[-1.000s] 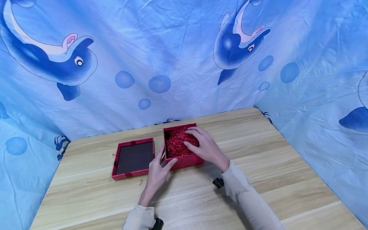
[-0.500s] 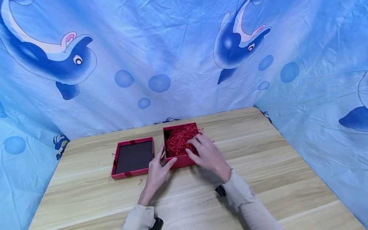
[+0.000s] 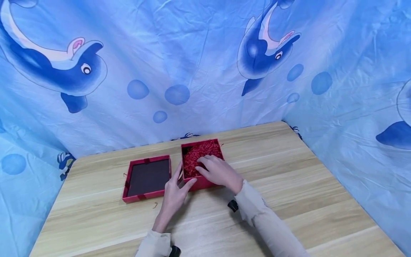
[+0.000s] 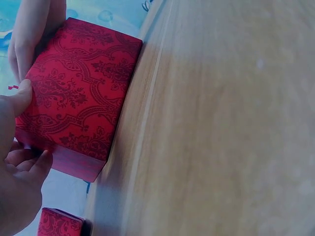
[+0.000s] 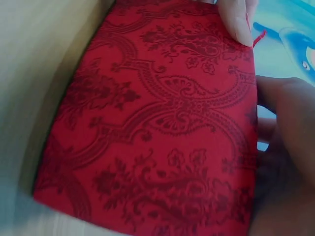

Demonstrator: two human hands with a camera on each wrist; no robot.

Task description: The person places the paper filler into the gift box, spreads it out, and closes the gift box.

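A red box (image 3: 202, 183) sits lidless and upright on the wooden table (image 3: 289, 178), toward its far side and just right of the upturned lid (image 3: 144, 196). The wrist views show the box's walls in bright red with a darker red pattern, scrolling bands curving around sprays of leaves and flowers, and crisp straight edges. Crinkled shredded paper (image 3: 203, 147) in deep red fills most of the inside, a dark patch showing at the back left corner and a strand or so poking past the right rim. The left hand (image 3: 174, 192) grips the near left corner, thumb on the front wall at the rim and fingers along the left side. The right hand (image 3: 219, 172) reaches over the front rim, partly spread, its loosely bent fingers resting on the paper and the thumb standing apart from them. The lid shows a dark lining within red edges.
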